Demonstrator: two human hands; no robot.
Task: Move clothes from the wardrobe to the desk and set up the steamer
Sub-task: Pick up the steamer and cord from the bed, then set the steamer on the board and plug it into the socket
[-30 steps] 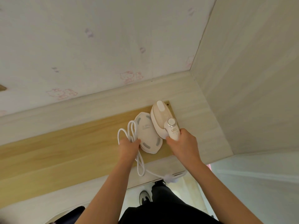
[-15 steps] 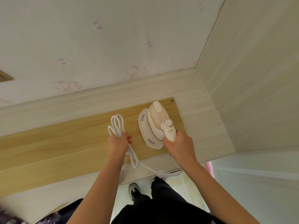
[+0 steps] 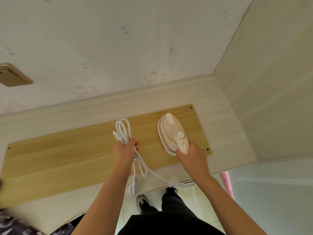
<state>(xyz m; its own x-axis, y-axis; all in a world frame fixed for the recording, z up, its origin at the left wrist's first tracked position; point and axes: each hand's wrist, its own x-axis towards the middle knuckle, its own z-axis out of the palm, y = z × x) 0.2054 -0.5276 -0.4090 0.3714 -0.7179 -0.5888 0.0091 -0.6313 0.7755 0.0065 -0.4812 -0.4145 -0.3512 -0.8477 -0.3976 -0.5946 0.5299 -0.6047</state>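
**Steamer placement on the desk: cord still bundled**

We see, largest first, the pale whitewashed-wood desk (image 3: 225, 116) set in a corner, with a honey-coloured rectangular wooden board (image 3: 76, 155) lying flat on its top. The wall behind carries white wallpaper printed with faint pink cartoon cats (image 3: 118, 39), and a gold-framed wall plate (image 3: 11, 77) sits at its left edge; we cannot tell whether it is a socket or a switch. A patch of dark patterned fabric (image 3: 15, 224) shows at the lower left corner, too blurred to identify as clothing.

On the right end of the board rests the cream-and-white handheld garment steamer with a round dial (image 3: 171, 131), seated on its white oval base. The right hand (image 3: 193, 155) is closed around the steamer's handle. The left hand (image 3: 124, 150), well apart from the steamer, is closed on a looped bundle of the white power cord (image 3: 122, 131); the cord runs below the hand past the desk's front edge, and the white plug (image 3: 133, 185) hangs there, free.

We judge the step in hand to be setting up the steamer: the appliance is placed, the cord not yet unwound. The next move calls for releasing the handle, freeing the loops, and finding an outlet for the plug without dragging the steamer off its base.
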